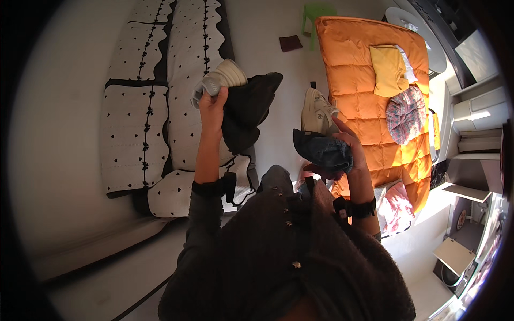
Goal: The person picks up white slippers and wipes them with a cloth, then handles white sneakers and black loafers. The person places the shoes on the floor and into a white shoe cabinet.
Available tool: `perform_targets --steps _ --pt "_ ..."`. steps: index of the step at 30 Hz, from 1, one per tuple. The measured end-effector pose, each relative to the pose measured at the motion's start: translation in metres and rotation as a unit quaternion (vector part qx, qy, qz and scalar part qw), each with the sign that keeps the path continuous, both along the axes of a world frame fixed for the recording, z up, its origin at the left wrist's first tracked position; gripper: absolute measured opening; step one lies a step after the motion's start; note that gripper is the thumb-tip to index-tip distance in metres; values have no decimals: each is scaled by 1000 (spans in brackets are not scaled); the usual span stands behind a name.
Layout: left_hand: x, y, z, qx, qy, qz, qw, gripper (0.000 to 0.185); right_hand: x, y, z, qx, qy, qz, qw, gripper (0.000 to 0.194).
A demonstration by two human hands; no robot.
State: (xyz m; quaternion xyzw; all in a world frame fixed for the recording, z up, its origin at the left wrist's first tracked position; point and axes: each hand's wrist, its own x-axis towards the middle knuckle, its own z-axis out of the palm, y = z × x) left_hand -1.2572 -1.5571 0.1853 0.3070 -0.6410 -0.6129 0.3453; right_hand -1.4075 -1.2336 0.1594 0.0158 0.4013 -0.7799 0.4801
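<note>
My left hand (pixel 213 103) grips a cream Nike sneaker (pixel 228 75) by its grey heel and collar, over the sofa seat. Just right of that wrist is a black fabric item (pixel 251 110); whether it rests on the sofa edge or hangs from the hand, I cannot tell. On the other side, my right hand (pixel 352 145) holds a matching cream sneaker (pixel 316 111) together with a blue denim item (pixel 326 152), possibly a cap. The denim covers the shoe's near end. Beneath it shows a dark red piece (pixel 324 171), partly hidden.
To the left stands a sofa with a white, black-edged cover (pixel 188 132). An orange quilt (pixel 355 90) spreads at right, bearing a yellow cloth (pixel 386 70) and a round patterned cushion (pixel 406 115). Beyond are a green stool (pixel 319 9) and a dark red cloth (pixel 290 43) on the floor.
</note>
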Motion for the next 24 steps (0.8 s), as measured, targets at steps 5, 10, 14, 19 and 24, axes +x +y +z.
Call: perform_targets --steps 5,10,14,19,24 --pt "-51 -75 9 -87 -41 -93 991 24 -82 -86 -4 -10 -1 -24 1000 67" --pt "-110 -163 -7 -258 -195 -147 935 32 -164 -191 -22 -89 46 41 994 68" --pt "-157 -264 -13 -226 -189 -145 945 33 -233 -309 -28 -115 10 24 993 65" --pt "-228 -382 -4 -69 -135 -137 979 28 -314 -431 -34 -115 -36 -26 992 66" --pt "-310 -494 -15 4 -73 -116 991 27 -402 -519 -50 -73 -43 -98 992 66"
